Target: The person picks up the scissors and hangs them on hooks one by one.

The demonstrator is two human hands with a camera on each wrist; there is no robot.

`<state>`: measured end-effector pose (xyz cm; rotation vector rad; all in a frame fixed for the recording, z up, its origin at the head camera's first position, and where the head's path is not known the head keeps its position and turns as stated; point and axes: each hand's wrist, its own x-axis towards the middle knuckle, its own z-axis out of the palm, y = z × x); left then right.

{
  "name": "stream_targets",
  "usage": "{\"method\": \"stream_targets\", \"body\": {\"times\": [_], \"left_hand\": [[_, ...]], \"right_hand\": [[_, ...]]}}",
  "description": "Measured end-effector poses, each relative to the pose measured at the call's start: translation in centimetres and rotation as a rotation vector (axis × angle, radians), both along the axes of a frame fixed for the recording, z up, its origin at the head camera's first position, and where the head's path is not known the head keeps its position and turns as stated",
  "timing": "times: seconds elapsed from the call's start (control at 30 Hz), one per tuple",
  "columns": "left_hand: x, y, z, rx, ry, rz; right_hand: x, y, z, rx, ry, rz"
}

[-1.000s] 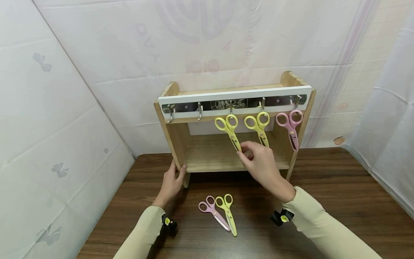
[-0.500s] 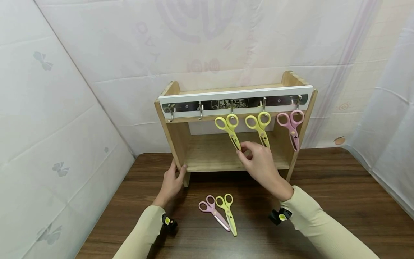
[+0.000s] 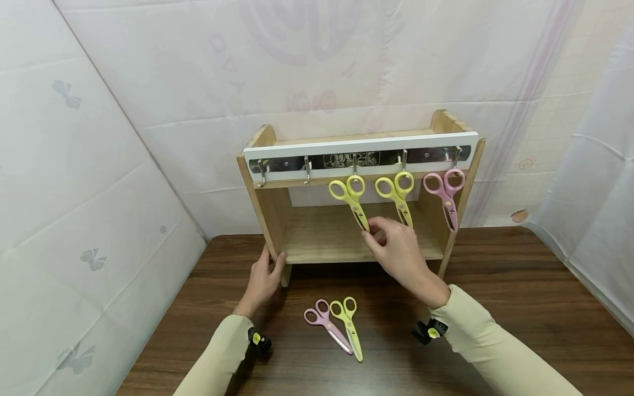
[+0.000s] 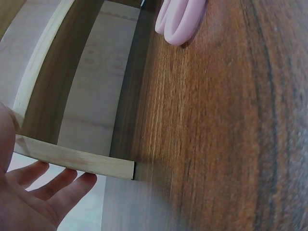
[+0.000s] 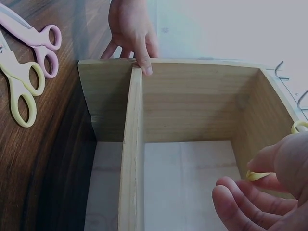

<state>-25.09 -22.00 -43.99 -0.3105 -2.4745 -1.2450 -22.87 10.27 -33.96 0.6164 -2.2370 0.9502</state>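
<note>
My right hand (image 3: 400, 250) pinches the blade end of yellow scissors (image 3: 354, 203), whose finger loop is at the middle hook of the hook rail (image 3: 292, 164). In the right wrist view the yellow tip (image 5: 257, 176) shows between thumb and fingers. To the right, another yellow pair (image 3: 398, 192) and a pink pair (image 3: 447, 192) hang from hooks. My left hand (image 3: 261, 281) grips the lower left side of the wooden shelf (image 3: 322, 257); in the left wrist view its fingers (image 4: 70, 192) lie along the panel's outer face.
Pink scissors (image 3: 331, 329) and yellow scissors (image 3: 351, 333) lie side by side on the dark wood table (image 3: 396, 357) in front of the shelf. Two bare hooks (image 3: 306, 170) are at the rail's left. White printed sheeting (image 3: 188, 71) covers the walls behind and at the sides.
</note>
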Motion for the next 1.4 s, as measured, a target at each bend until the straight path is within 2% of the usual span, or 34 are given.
{"method": "stream_targets", "body": {"times": [0.17, 0.3, 0.57, 0.83, 1.1, 1.23, 1.4], "left_hand": [[0.0, 0.0, 0.1, 0.006, -0.008, 0.001], [0.1, 0.0, 0.1, 0.007, -0.009, 0.003], [0.0, 0.0, 0.0, 0.006, -0.009, -0.008], [-0.2, -0.1, -0.1, 0.003, -0.007, -0.006], [-0.3, -0.2, -0.1, -0.005, -0.002, -0.003], [-0.3, -0.2, -0.1, -0.007, -0.002, 0.000], [-0.3, -0.2, -0.1, -0.005, -0.005, -0.002]], "right_hand": [[0.2, 0.1, -0.2, 0.004, -0.032, 0.011], [0.4, 0.3, -0.9, 0.027, -0.065, 0.009], [1.9, 0.9, -3.9, 0.047, -0.173, 0.009], [4.1, 0.2, -6.5, 0.228, -0.287, 0.033], [5.7, -0.9, -8.1, 0.398, -0.386, 0.119], [6.1, -1.5, -8.8, 0.422, -0.396, 0.152], [6.6, -2.1, -9.6, 0.448, -0.355, 0.158]]}}
